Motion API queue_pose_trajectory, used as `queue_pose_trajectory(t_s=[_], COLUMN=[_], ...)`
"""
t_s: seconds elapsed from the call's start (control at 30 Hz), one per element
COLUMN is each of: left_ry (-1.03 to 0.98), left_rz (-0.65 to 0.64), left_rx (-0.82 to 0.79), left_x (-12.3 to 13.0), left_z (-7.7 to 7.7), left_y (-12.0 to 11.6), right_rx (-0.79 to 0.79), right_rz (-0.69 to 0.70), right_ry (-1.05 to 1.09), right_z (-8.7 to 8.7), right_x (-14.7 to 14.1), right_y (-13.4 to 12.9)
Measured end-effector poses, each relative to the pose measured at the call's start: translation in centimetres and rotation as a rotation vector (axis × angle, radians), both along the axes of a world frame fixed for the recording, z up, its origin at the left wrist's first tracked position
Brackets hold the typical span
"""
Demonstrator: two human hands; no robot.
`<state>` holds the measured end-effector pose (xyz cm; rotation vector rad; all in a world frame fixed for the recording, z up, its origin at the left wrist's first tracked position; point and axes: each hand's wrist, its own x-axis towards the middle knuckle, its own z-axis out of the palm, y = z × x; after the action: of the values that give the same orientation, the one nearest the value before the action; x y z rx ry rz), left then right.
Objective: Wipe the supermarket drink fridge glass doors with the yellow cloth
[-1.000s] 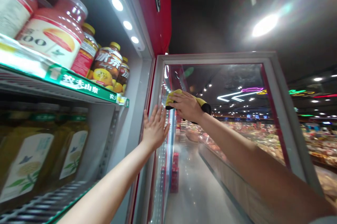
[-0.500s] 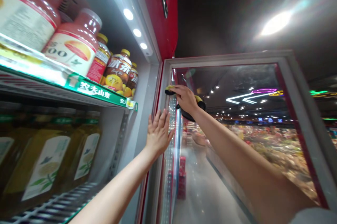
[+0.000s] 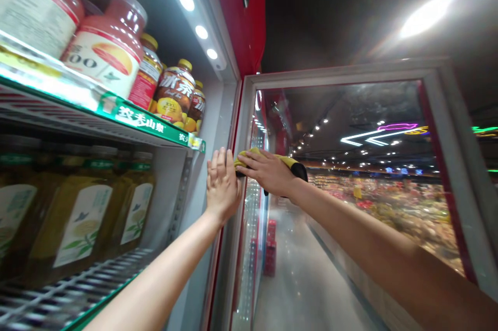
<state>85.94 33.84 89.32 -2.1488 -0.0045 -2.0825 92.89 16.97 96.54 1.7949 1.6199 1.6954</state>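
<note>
My left hand (image 3: 223,185) lies with its fingers stretched out at the inner edge of the fridge's side wall (image 3: 196,185), by the door hinge side. It holds nothing. Under my right hand (image 3: 268,171) is a yellow and black cloth (image 3: 299,169), pressed against the hinge-side part of the open glass door (image 3: 350,108). The yellow end of the cloth pokes out past my fingertips, close to my left hand. My right palm hides the middle of the cloth.
Left of my hands, an upper shelf holds large pink juice bottles (image 3: 107,51) and iced tea bottles (image 3: 175,90). Below stand bottles of yellowish drink (image 3: 83,211) on a wire rack (image 3: 97,284). A green price strip (image 3: 143,121) edges the upper shelf. Red boxes (image 3: 270,248) show through the glass.
My right hand has moved down and slightly left along the door with the cloth. My left hand has shifted a little left and up, and the two hands are now side by side.
</note>
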Motion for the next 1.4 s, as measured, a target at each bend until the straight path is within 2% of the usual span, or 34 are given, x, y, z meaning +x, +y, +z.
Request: queue_pose_trajectory(t_s=[0.07, 0.13, 0.2, 0.27, 0.37, 0.43, 0.5, 0.57, 0.63, 0.7, 0.8, 0.83, 0.87, 0.93, 1.0, 1.07, 1.13, 1.27, 1.33, 1.4], left_ry=[0.019, 0.031, 0.029, 0.011, -0.043, -0.062, -0.051, -0.022, 0.006, 0.02, 0.019, 0.021, 0.026, 0.038, 0.05, 0.058, 0.058, 0.043, 0.047, 0.055], left_rz=[0.002, 0.004, 0.004, 0.001, -0.012, -0.025, -0.034, -0.038, -0.04, -0.048, -0.081, -0.094, -0.106, -0.124, -0.133, -0.139, -0.16, -0.215, -0.225, -0.231], left_rx=[0.025, 0.034, 0.036, 0.045, 0.061, 0.08, 0.088, 0.082, 0.08, 0.085, 0.086, 0.088, 0.092, 0.096, 0.098, 0.112, 0.142, 0.218, 0.24, 0.241], left_x=[-0.3, -0.6, -0.7, -0.8, -0.7, -0.5, 0.0, 0.5, 1.0, 1.4, 1.8, 1.9, 2.0, 2.2, 2.5, 2.9, 3.3, 4.0, 4.2, 4.3], left_z=[0.6, 1.3, 1.9, 2.1, 1.8, 1.8, 2.0, 2.4, 2.7, 2.7, 2.4, 2.4, 2.4, 2.7, 3.2, 3.5, 3.5, 3.2, 3.3, 3.5], left_y=[-0.2, -0.6, -1.0, -1.3, -1.3, -1.4, -1.7, -2.2, -2.7, -3.0, -3.3, -3.4, -3.6, -4.3, -5.3, -6.3, -7.2, -8.5, -9.2, -10.0], right_rx=[0.073, 0.27, 0.428, 0.424, 0.232, 0.123, 0.162, 0.338, 0.486, 0.477, 0.269, 0.197, 0.153, 0.187, 0.371, 0.53, 0.543, 0.294, 0.251, 0.375], right_rz=[-0.034, -0.086, -0.122, -0.122, -0.075, -0.044, -0.057, -0.108, -0.156, -0.172, -0.147, -0.138, -0.137, -0.172, -0.234, -0.275, -0.281, -0.247, -0.235, -0.236], right_ry=[0.011, 0.057, 0.089, 0.07, 0.002, -0.025, -0.005, 0.044, 0.069, 0.048, -0.02, -0.036, -0.043, -0.034, -0.005, 0.01, 0.004, -0.006, 0.023, 0.079], right_z=[2.3, 5.1, 6.3, 5.0, 0.8, -0.4, 0.8, 2.9, 3.9, 2.5, -1.3, -2.0, -2.1, -0.7, 1.8, 3.1, 2.2, -2.3, -2.6, -1.3], right_x=[0.3, 0.5, 0.5, 0.4, 0.2, 0.3, 0.5, 0.6, 0.6, 0.5, 0.3, 0.3, 0.4, 0.6, 0.9, 1.1, 1.2, 1.4, 1.7, 2.0], right_y=[-0.4, -0.4, -0.2, 0.1, 0.2, -0.4, -1.5, -2.5, -3.2, -3.5, -4.3, -4.8, -5.6, -7.5, -9.6, -11.2, -12.1, -13.7, -15.2, -17.0])
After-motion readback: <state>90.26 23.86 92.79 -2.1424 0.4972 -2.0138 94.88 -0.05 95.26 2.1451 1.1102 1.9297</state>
